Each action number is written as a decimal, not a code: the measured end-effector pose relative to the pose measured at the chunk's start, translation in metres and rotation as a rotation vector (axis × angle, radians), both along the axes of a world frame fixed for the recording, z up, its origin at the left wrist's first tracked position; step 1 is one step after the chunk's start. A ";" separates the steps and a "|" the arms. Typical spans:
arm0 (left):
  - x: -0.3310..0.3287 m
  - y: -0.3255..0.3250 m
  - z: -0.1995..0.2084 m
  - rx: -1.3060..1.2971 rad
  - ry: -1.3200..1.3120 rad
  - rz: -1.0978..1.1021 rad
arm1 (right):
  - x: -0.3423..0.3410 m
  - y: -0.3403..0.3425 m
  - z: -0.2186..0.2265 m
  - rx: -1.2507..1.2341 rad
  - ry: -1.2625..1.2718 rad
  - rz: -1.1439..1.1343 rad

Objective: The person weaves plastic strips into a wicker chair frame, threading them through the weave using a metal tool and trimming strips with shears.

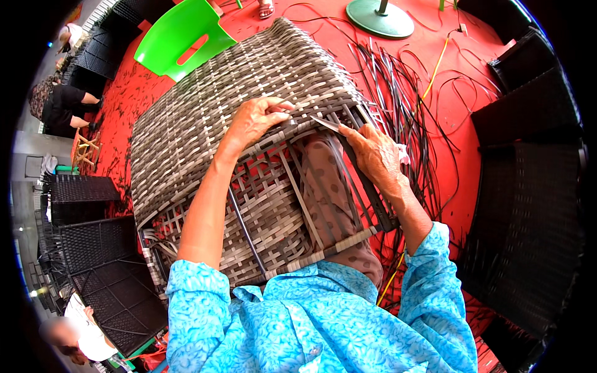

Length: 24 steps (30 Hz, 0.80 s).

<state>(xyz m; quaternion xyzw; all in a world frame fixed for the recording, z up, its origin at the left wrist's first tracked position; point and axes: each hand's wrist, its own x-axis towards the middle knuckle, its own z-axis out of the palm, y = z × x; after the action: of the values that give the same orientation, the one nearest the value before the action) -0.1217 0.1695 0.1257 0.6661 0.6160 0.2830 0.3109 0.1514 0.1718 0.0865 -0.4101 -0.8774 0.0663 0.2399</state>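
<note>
A grey-brown woven wicker furniture piece (242,81) on a metal frame rests across my lap, its near side partly unwoven with bare bars and loose strips. My left hand (249,126) lies over its edge, thumb and forefinger pinched on the end of a grey strip (290,122). Closed around a pointed metal blade (326,124), my right hand (377,155) is at the right corner. The blade points left toward the woven edge, a small gap from my left fingers. Its handle is hidden in my palm, and something whitish shows beside that hand.
Long dark strips (398,93) lie heaped on the red floor (448,180) at the right, near a yellow cable (437,65). A green plastic chair (180,37) and a round green base (380,20) stand beyond. Black wicker furniture (522,217) lines both sides; other people are at the left.
</note>
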 end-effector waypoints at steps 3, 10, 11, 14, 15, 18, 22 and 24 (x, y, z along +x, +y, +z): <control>0.005 0.012 -0.010 -0.213 -0.111 -0.033 | 0.002 0.000 0.000 -0.019 0.022 0.006; 0.008 0.014 -0.034 -0.094 -0.273 0.088 | 0.004 0.010 0.010 -0.124 -0.036 0.034; 0.008 0.014 -0.031 -0.094 -0.273 0.087 | 0.004 0.011 0.013 -0.135 -0.061 0.031; 0.020 0.014 -0.010 -0.497 -0.247 0.198 | 0.008 0.015 0.014 -0.168 -0.098 0.023; 0.018 0.012 -0.013 -0.496 -0.247 0.201 | 0.007 0.016 0.015 -0.183 -0.103 0.026; 0.010 0.010 -0.020 -0.284 -0.166 0.013 | 0.005 0.018 0.015 -0.172 -0.118 0.050; -0.002 0.007 -0.026 -0.306 -0.435 0.039 | 0.000 0.017 0.016 -0.170 -0.115 0.050; -0.002 0.003 -0.022 -0.333 -0.408 0.053 | -0.002 0.012 0.011 -0.161 -0.086 0.021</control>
<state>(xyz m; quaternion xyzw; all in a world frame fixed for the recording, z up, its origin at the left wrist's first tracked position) -0.1236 0.1729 0.1039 0.5187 0.5957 0.3142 0.5266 0.1492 0.1836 0.0971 -0.4213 -0.8830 0.1212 0.1675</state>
